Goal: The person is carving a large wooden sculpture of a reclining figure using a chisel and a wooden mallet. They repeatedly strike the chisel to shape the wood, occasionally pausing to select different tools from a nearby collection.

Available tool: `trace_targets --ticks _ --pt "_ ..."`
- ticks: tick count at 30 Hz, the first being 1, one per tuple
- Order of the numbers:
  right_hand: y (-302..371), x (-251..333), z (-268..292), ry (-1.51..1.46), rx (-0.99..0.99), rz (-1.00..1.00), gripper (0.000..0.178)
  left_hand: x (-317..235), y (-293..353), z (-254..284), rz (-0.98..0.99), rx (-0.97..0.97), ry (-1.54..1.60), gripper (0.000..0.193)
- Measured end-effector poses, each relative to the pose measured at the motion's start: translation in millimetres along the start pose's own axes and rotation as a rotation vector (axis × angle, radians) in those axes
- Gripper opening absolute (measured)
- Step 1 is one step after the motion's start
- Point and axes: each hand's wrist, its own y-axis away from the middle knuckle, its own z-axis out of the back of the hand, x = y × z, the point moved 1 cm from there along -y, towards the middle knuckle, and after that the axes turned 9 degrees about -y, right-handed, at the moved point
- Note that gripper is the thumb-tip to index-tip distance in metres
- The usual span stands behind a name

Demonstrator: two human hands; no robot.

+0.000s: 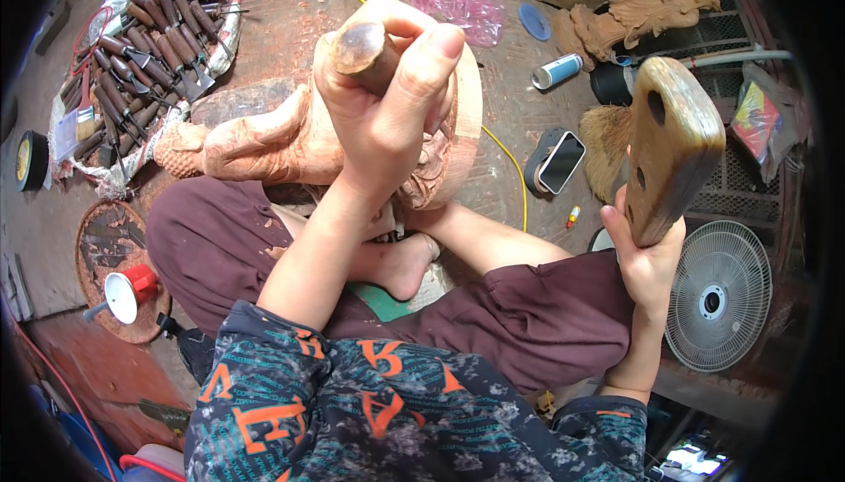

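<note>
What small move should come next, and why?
Probably bring the wooden mallet in the right hand toward the tool handle: the left hand grips that handle, butt end up, over the carved wooden figure, while the mallet is apart, off to the right.

Left hand [378, 121] fisted, thumb uppermost, right hand [651, 262] gripping, forearms [314, 244] bare

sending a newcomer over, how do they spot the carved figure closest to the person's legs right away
Start at the seated person's maroon trousers. Just beyond the left knee, a carved wooden figure lies lengthwise, its knobbly head toward the wooden-handled tools, partly hidden behind the left hand. Unlike the carving at upper right, it lies right by the legs.
</note>
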Motion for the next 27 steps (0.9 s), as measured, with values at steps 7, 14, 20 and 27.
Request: trace_targets --ticks 7,14,20,27 --pt "-7 16 -9 -0.134 0.000 0.008 0.022 -1 0 -5 -0.023 0.032 -0.200 0.011" --pt "-50 63 -6 0.172 0.064 0.312 0.031 4 -2 -12 0.062 0.060 -0.266 0.010" --pt "-80 101 -2 0.630 0.126 0.684 0.062 2 -3 -8 0.171 0.043 -0.116 0.014" --pt "-78 106 -8 0.630 0.177 0.748 0.059 5 25 -5 0.175 -0.124 -0.315 0.013"
